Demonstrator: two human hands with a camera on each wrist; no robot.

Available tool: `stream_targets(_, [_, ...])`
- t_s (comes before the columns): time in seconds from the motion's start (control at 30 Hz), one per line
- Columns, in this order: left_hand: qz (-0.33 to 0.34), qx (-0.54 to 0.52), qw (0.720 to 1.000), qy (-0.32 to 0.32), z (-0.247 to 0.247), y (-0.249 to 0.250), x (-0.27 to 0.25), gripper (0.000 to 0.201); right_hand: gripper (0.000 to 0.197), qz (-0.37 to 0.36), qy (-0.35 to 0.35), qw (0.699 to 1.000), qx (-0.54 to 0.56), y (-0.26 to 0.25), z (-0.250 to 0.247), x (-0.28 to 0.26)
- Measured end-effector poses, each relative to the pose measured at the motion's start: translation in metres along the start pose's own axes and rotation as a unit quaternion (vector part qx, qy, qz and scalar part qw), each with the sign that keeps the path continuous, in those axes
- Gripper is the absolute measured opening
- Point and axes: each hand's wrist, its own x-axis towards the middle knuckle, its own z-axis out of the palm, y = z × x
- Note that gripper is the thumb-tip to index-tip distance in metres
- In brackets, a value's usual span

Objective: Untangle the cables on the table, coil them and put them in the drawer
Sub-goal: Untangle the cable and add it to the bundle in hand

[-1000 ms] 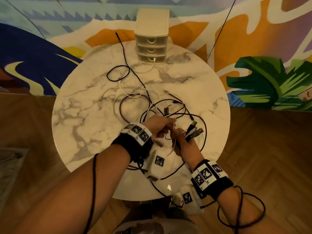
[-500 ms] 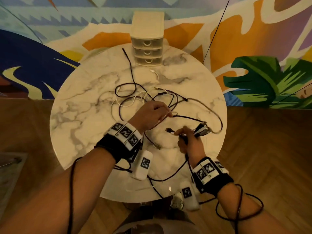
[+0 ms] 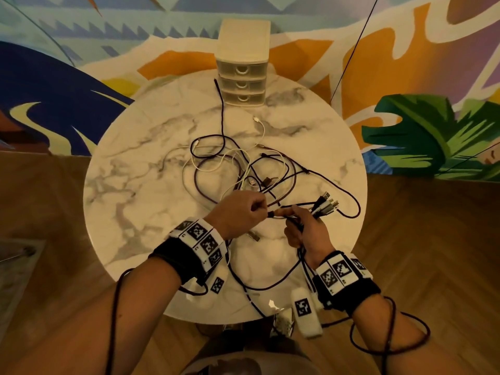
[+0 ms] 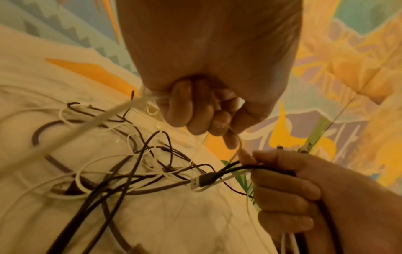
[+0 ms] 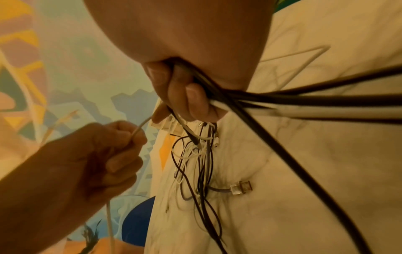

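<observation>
Plug ends gathered, tangle barely loosened

The right hand (image 3: 305, 234) grips a bundle of plug ends (image 3: 326, 205); the left hand (image 3: 238, 215), which half a second ago was lifting strands farther out, now pinches a white cable (image 4: 236, 153) beside it. The remaining cables (image 3: 238, 169) sprawl knotted at desk (image 3: 130, 185) centre, the drawers (image 3: 242, 85) shut at 12 o'clock. Judging from this, untangling is early; coiling hasn't begun.

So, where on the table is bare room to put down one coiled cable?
The left part of the table is bare marble, between its rim and the tangle. There is a smaller bare patch right of the drawers, toward the far right rim. The middle is crowded with loops, and both hands work at the near edge.
</observation>
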Motion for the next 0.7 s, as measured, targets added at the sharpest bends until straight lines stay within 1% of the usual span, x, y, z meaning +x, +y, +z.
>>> stream_targets(0.1, [0.034, 0.062, 0.997, -0.038, 0.003, 0.007, 0.001, 0.010, 0.050, -0.013, 0.050, 0.997, -0.058, 0.006, -0.001, 0.002])
stream_targets(0.13, [0.042, 0.061, 0.996, -0.040, 0.004, 0.008, 0.001, 0.010, 0.051, -0.014, 0.069, 0.994, -0.078, 0.009, -0.002, 0.005])
stream_targets(0.17, [0.047, 0.036, 0.998, -0.033, 0.005, 0.011, 0.000, 0.011, 0.052, -0.011, 0.085, 0.992, -0.092, 0.010, -0.002, 0.007])
stream_targets(0.23, [0.045, -0.048, 0.998, -0.007, 0.001, 0.019, 0.001, 0.012, 0.049, 0.003, 0.120, 0.987, -0.103, 0.013, -0.005, 0.013])
stream_targets(0.3, [0.042, -0.131, 0.989, 0.056, -0.014, 0.029, 0.006, 0.016, 0.045, 0.005, 0.153, 0.978, -0.141, 0.014, -0.005, 0.015])
stream_targets(0.37, [0.040, -0.231, 0.963, 0.132, -0.036, 0.039, 0.012, 0.018, 0.041, 0.001, 0.167, 0.964, -0.208, 0.019, -0.007, 0.019])
stream_targets(0.4, [0.046, -0.285, 0.945, 0.154, -0.046, 0.043, 0.015, 0.021, 0.039, -0.003, 0.167, 0.956, -0.240, 0.023, -0.009, 0.020])
stream_targets(0.47, [0.076, -0.365, 0.910, 0.179, -0.061, 0.048, 0.015, 0.023, 0.034, -0.007, 0.158, 0.952, -0.261, 0.031, -0.014, 0.024])
stream_targets(0.5, [0.088, -0.386, 0.896, 0.199, -0.067, 0.049, 0.013, 0.023, 0.032, 0.011, 0.171, 0.955, -0.244, 0.034, -0.017, 0.026])
stream_targets(0.53, [0.093, -0.403, 0.881, 0.229, -0.074, 0.048, 0.012, 0.024, 0.027, 0.036, 0.170, 0.947, -0.270, 0.033, -0.019, 0.028])
stream_targets(0.57, [0.088, -0.427, 0.860, 0.266, -0.081, 0.046, 0.011, 0.026, 0.020, 0.050, 0.174, 0.938, -0.295, 0.033, -0.022, 0.029])
stream_targets(0.6, [0.077, -0.459, 0.833, 0.300, -0.088, 0.044, 0.009, 0.026, 0.016, 0.046, 0.183, 0.934, -0.305, 0.034, -0.025, 0.030])
stream_targets(0.63, [0.069, -0.486, 0.810, 0.320, -0.093, 0.042, 0.006, 0.026, 0.021, 0.049, 0.195, 0.937, -0.284, 0.035, -0.025, 0.030])
stream_targets(0.67, [0.065, -0.493, 0.805, 0.323, -0.096, 0.040, 0.005, 0.026, 0.031, 0.052, 0.194, 0.940, -0.274, 0.034, -0.023, 0.030])
stream_targets(0.7, [0.060, -0.477, 0.822, 0.306, -0.093, 0.041, 0.003, 0.025, 0.040, 0.041, 0.209, 0.945, -0.249, 0.035, -0.024, 0.030])
